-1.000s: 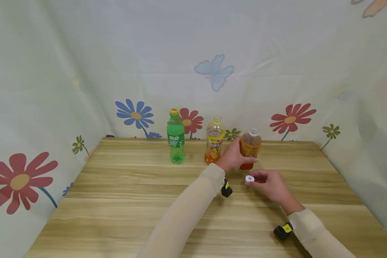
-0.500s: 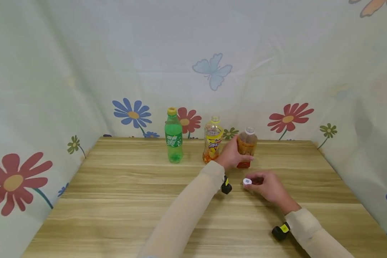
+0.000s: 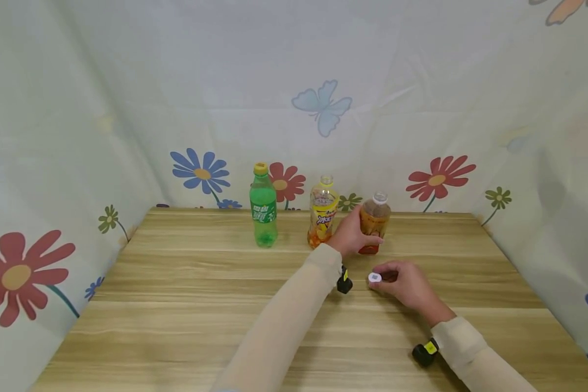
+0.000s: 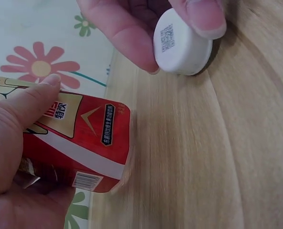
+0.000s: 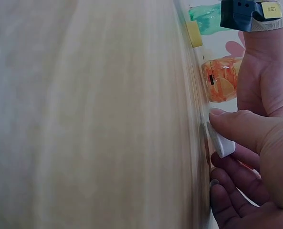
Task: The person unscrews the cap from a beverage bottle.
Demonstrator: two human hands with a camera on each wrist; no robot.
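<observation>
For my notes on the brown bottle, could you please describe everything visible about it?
The brown bottle stands upright on the wooden table, right of the yellow bottle. It looks like clear plastic holding brownish drink, its neck open and uncapped. A red and yellow label with a barcode wraps it. The left hand grips its body.

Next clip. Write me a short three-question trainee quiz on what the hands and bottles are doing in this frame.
1. True or false: the green bottle has its cap on.
2. Which hand holds the white cap? A) left hand B) right hand C) neither
3. Fill in: the left hand grips the ____-labelled bottle.

Key:
1. True; its yellow cap is on.
2. B; the right hand pinches it just above the table.
3. Red; the red bottle stands open, rightmost in the row, beside the yellow bottle, also uncapped.
</observation>
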